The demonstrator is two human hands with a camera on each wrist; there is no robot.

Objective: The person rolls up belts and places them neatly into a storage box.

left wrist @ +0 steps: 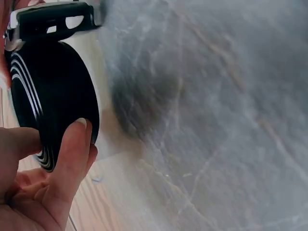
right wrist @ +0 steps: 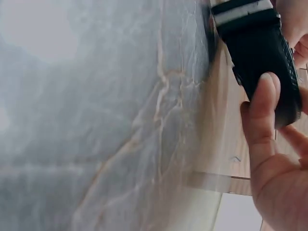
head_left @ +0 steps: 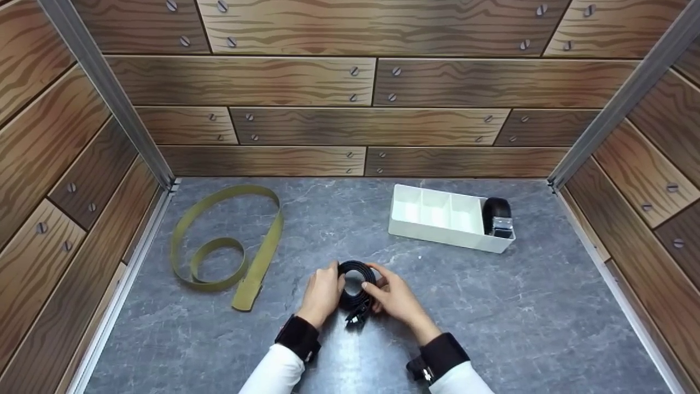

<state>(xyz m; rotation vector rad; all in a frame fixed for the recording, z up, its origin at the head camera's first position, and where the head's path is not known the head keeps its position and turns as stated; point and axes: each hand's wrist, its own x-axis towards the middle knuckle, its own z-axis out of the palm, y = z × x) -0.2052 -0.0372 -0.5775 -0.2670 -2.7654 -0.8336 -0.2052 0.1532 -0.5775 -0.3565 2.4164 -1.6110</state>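
Grey worktop (head_left: 328, 219). Black belt (left wrist: 67, 86) is front-left of the tray (head_left: 437, 236); I see left hand (head_left: 321, 293) and right hand (head_left: 398, 298) fingers pinching its coil, probably so it won't unwind.

We hold a black belt (head_left: 356, 266) between our left hand (head_left: 324, 290) and right hand (head_left: 395, 296), wound into a snug ring with an open middle, its glinting buckle (head_left: 356, 317) sitting at the near edge between both hands.

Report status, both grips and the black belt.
Left grip, right grip: both holding coiled black belt. Olive belt off left, white tray ahead right. Nothing visibly in the way.
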